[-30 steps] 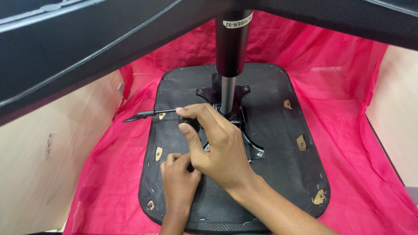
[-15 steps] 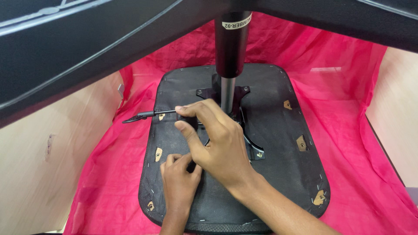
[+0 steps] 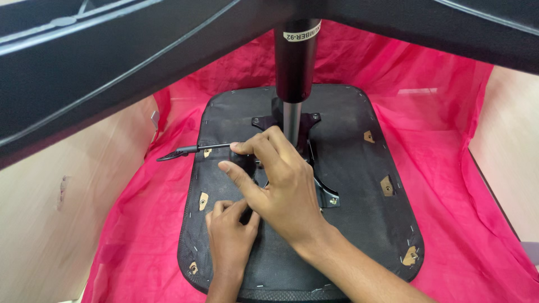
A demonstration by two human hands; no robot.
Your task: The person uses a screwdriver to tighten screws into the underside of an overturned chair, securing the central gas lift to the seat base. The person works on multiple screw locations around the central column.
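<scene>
While the upturned seat [image 3: 359, 185] lies on red cloth [image 3: 449, 146], my right hand [image 3: 281, 185] pinches the thin, stiff lever [image 3: 193, 150] near its root, my left hand [image 3: 230, 235] curls loosely, empty, on the seat, which I judge heavy and best gripped by its rim.

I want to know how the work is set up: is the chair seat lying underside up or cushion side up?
Underside up. The seat shows its black stapled backing, with the metal mounting plate and gas cylinder rising from it.
</scene>
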